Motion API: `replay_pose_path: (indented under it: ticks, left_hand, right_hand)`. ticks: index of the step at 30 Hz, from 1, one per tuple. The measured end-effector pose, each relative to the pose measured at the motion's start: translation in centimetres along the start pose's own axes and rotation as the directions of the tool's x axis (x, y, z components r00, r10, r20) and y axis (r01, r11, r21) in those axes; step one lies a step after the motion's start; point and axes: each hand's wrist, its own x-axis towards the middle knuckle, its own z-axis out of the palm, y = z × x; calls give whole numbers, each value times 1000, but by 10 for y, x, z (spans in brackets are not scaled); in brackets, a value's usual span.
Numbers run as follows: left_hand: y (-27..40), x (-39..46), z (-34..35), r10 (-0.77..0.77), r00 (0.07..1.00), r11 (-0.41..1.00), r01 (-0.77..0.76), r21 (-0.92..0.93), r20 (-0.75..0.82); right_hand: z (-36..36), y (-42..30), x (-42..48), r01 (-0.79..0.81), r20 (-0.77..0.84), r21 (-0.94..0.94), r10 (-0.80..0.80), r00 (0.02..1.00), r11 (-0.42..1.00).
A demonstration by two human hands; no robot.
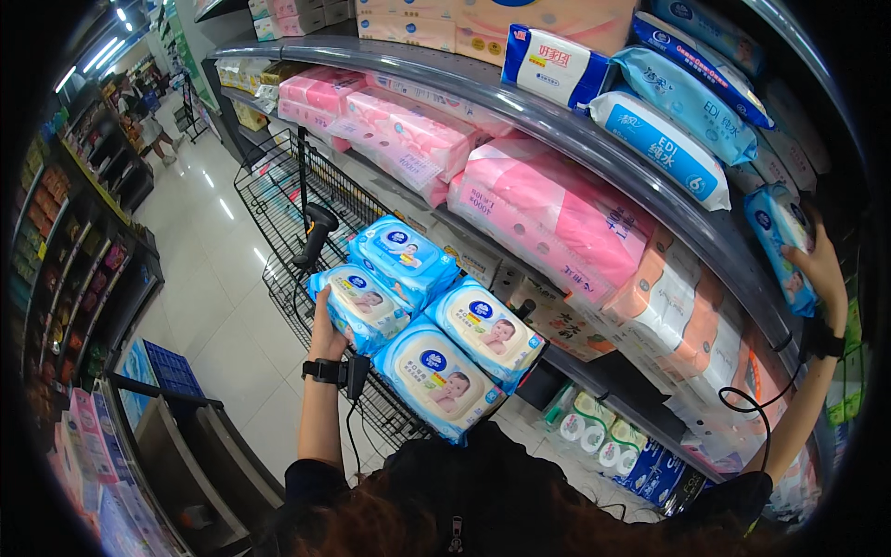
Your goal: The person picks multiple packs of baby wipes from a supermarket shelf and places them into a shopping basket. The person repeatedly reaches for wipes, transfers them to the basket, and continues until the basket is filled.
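My left hand (328, 333) grips the near-left end of a blue-and-cream pack of wet wipes (369, 299). Three more packs lie against it in a cluster over the wire cart: a bluer wipes pack (404, 254) behind, a cream-topped wipes pack (487, 324) to the right, and a large wipes pack (435, 369) close to my body. What supports them underneath is hidden. Far right, my right hand (821, 261) holds a blue wipes pack (776, 244) at the upper shelf's end, thumb across its face. Both wrists wear black straps with cables.
The black wire cart (278, 163) stands along the shelving, a handheld barcode scanner (317, 233) at its side. Pink tissue packs (550, 216) fill the middle shelf. Wipes packs (661, 150) lie on the upper shelf (445, 73). People (150, 122) are down the tiled aisle (209, 264).
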Motion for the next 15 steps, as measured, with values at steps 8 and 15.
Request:
replay_pose_path:
  ticks: [8, 15]
  left_hand:
    - [-34, 9, -27, 597, 797, 434, -224, 873, -93]
    - [-35, 13, -36, 466, 885, 417, -213, 884, -6]
  right_hand:
    - [-18, -39, -65, 132, -173, 243, -91, 981, 961]
    - [-31, -106, -125, 430, -234, 47, -409, 882, 901]
